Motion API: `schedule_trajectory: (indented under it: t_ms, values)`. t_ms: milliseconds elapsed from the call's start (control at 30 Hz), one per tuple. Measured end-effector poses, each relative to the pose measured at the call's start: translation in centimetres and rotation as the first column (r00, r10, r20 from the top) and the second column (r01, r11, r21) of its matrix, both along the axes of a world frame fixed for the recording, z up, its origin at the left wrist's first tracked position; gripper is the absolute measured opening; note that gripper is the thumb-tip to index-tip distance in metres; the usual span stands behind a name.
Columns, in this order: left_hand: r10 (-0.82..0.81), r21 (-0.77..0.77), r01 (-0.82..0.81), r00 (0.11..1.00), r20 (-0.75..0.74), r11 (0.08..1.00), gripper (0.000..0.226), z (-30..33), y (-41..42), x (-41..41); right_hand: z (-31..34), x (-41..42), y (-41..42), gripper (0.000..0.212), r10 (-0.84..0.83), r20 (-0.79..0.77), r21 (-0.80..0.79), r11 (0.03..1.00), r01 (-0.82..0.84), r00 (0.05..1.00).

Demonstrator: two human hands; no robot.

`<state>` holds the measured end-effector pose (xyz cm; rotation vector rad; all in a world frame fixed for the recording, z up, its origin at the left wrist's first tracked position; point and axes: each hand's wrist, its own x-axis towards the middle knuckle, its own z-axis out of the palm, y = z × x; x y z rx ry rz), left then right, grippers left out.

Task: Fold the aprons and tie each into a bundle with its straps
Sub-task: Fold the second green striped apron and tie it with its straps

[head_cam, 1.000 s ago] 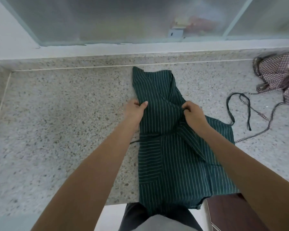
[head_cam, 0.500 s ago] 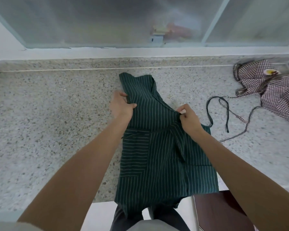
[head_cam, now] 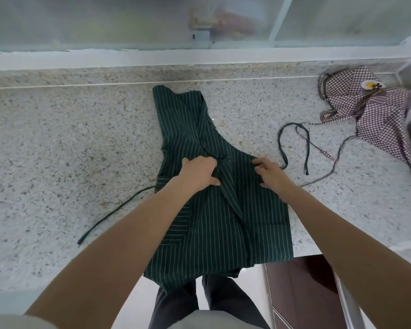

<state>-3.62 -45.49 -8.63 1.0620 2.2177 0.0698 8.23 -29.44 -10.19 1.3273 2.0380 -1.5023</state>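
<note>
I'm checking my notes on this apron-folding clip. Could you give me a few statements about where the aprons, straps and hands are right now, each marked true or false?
1. Both hands rest on the green striped apron. True: left hand, right hand.
2. The checked apron is already tied into a bundle. False: it lies loose and crumpled at the right of the counter.
3. The green apron's lower edge hangs over the counter's front edge. True.
4. The left hand holds the dark strap. False: that strap trails free across the counter.
5. The green apron lies on the checked one. False: they are apart.
</note>
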Motion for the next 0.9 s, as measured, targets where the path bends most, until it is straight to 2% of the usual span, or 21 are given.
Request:
schedule_trajectory:
  t_ms: [33,100,133,200,300,400,467,533,567,600,667,733,800,833,900]
  values:
    - [-0.011,0.067,0.009,1.0,0.029,0.998,0.031,0.2,0.4,0.1,0.2,0.3,0.3,0.03,-0.059,-0.024,-0.094,0.994,0.056,0.998]
    - [0.011,0.262,-0.058,0.984,0.178,0.963,0.015,1.1,1.3,0.5,0.3,0.7,0.7,0.03,-0.095,-0.053,-0.178,0.98,0.084,0.994]
    - [0.028,0.337,-0.118,0.965,0.26,0.934,0.017,1.7,2.0,0.8,0.2,0.8,0.9,0.029,-0.103,-0.069,-0.196,0.977,0.087,0.992]
    - [0.053,0.427,-0.19,0.948,0.313,0.884,0.019,2.5,3.8,1.7,0.0,0.9,1.0,0.027,-0.133,-0.085,-0.238,0.965,0.11,0.987]
    - [0.114,0.434,-0.296,0.91,0.399,0.851,0.018,2.4,6.3,3.2,-0.3,1.2,1.1,0.035,-0.186,-0.11,-0.338,0.931,0.139,0.976]
    - [0.2,0.364,-0.379,0.874,0.443,0.851,0.021,0.9,7.8,4.0,-0.5,2.0,1.6,0.053,-0.275,-0.175,-0.467,0.868,0.166,0.945]
    - [0.178,0.319,-0.364,0.855,0.487,0.875,0.023,0.0,8.2,4.2,-0.5,2.5,2.2,0.06,-0.287,-0.203,-0.554,0.822,0.132,0.936]
    - [0.115,0.274,-0.325,0.808,0.578,0.905,0.019,-0.2,8.1,4.5,-0.4,2.8,2.4,0.057,-0.353,-0.213,-0.622,0.768,0.152,0.911]
    - [0.107,0.226,-0.311,0.773,0.625,0.923,0.031,-0.1,8.1,4.5,-0.4,3.0,2.4,0.052,-0.371,-0.218,-0.633,0.758,0.159,0.902]
    - [0.118,0.191,-0.314,0.747,0.654,0.93,0.045,0.0,8.1,4.6,-0.7,3.2,2.3,0.044,-0.36,-0.236,-0.609,0.779,0.152,0.903]
    - [0.197,0.233,-0.428,0.748,0.634,0.873,0.051,-0.1,7.9,4.3,-1.7,3.5,2.2,0.029,-0.286,-0.278,-0.402,0.902,0.159,0.917]
    - [0.282,0.378,-0.474,0.841,0.462,0.795,0.046,-0.7,8.1,3.6,-2.2,3.8,2.4,0.022,-0.259,-0.3,-0.148,0.963,0.224,0.918]
    - [0.196,0.432,-0.272,0.957,0.213,0.86,0.047,-1.6,8.8,3.0,-2.3,3.9,2.6,0.031,-0.162,-0.321,-0.001,0.985,0.171,0.933]
    - [0.097,0.384,-0.134,0.989,0.115,0.914,0.047,-2.1,9.3,2.8,-2.3,3.9,2.5,0.035,-0.081,-0.312,0.06,0.993,0.105,0.947]
    - [-0.096,0.214,0.098,0.995,-0.023,0.972,0.044,-2.7,10.4,2.8,-2.1,3.9,2.5,0.034,0.031,-0.282,0.17,0.985,0.018,0.959]
